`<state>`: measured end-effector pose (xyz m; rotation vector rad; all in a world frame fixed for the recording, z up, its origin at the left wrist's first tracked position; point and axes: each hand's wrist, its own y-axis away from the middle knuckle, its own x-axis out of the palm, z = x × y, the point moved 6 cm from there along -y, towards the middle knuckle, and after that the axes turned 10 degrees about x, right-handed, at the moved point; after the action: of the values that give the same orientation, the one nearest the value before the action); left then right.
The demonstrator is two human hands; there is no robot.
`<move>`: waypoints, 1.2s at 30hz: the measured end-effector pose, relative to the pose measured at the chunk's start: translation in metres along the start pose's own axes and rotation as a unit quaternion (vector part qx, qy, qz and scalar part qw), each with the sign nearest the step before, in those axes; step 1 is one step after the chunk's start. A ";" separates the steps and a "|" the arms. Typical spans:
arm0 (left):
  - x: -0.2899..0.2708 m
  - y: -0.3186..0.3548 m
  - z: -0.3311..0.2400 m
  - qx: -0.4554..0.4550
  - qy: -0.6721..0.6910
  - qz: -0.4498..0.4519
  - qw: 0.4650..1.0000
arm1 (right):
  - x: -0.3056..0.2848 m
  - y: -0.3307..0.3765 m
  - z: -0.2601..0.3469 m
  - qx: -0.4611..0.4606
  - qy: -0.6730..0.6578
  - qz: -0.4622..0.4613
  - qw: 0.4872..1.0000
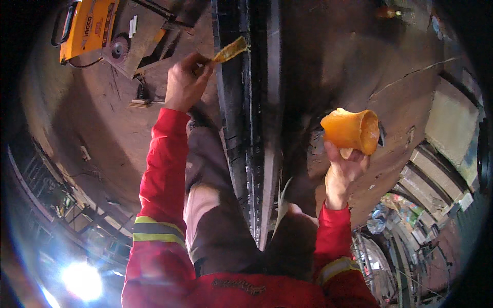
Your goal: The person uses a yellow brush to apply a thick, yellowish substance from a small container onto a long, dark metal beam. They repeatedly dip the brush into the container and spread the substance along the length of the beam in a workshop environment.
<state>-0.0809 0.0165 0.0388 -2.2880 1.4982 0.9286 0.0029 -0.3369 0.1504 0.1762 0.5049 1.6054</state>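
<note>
Simultaneously, the left hand (pixel 184 81) pinches a yellow strip (pixel 231 50) over dark bars (pixel 232 102); the right hand (pixel 345 173) clasps an orange cup (pixel 343 130).

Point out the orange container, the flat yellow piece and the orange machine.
Orange container (pixel 344 130): head view, middle of its outer side.
Flat yellow piece (pixel 231 50): head view, middle of its broad face.
Orange machine (pixel 88 30): head view, its orange panel.
</note>
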 end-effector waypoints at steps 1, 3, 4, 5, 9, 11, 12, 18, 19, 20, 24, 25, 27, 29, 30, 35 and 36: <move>-0.007 -0.010 -0.021 0.017 -0.042 0.001 0.999 | -0.002 0.000 -0.002 0.012 -0.016 -0.002 1.000; -0.018 -0.032 -0.056 0.073 -0.106 -0.010 0.992 | -0.006 0.001 -0.005 0.027 -0.029 0.001 0.999; -0.019 -0.043 -0.065 0.089 -0.135 -0.001 0.987 | -0.010 0.000 -0.006 0.030 -0.026 0.005 0.999; -0.019 -0.053 -0.072 0.106 -0.164 0.009 0.981 | -0.014 0.000 -0.007 0.033 -0.022 0.008 0.999; -0.010 -0.080 -0.084 0.169 -0.284 0.089 0.940 | -0.031 -0.001 -0.010 0.045 -0.028 0.014 0.998; -0.002 -0.090 -0.089 0.196 -0.317 0.122 0.920 | -0.045 -0.001 -0.024 0.044 -0.032 0.005 0.999; 0.004 -0.094 -0.091 0.217 -0.328 0.130 0.910 | -0.050 -0.001 -0.027 0.043 -0.028 -0.006 0.999; -0.001 -0.102 -0.100 0.221 -0.488 0.225 0.814 | -0.063 -0.002 -0.031 0.075 -0.067 -0.048 0.994; -0.005 -0.102 -0.100 0.202 -0.531 0.241 0.787 | -0.067 -0.001 -0.031 0.079 -0.063 -0.047 0.994; -0.010 -0.098 -0.106 0.219 -0.521 0.222 0.794 | -0.070 0.000 -0.031 0.082 -0.059 -0.045 0.994; -0.031 -0.088 -0.140 0.216 -0.480 0.200 0.827 | -0.072 0.002 -0.032 0.071 -0.006 -0.008 0.997; -0.029 -0.087 -0.152 0.201 -0.443 0.207 0.849 | -0.071 0.002 -0.036 0.066 -0.015 -0.008 0.998; -0.024 -0.090 -0.161 0.195 -0.370 0.223 0.880 | -0.068 0.001 -0.041 0.072 -0.032 -0.021 0.997; -0.012 -0.097 -0.162 0.213 -0.297 0.242 0.899 | -0.065 -0.002 -0.047 0.089 -0.041 -0.040 0.994; -0.004 -0.099 -0.162 0.236 -0.324 0.249 0.882 | -0.064 -0.003 -0.052 0.096 -0.042 -0.047 0.993; 0.049 -0.112 -0.150 0.336 -0.457 0.332 0.754 | -0.050 -0.022 -0.078 0.087 -0.068 -0.048 0.993; 0.063 -0.117 -0.145 0.326 -0.482 0.355 0.732 | -0.050 -0.024 -0.081 0.068 -0.063 -0.048 0.995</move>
<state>0.0941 -0.0542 0.0947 -0.4829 1.7023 1.1921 -0.0030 -0.4024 0.0776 0.3475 0.5176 1.4565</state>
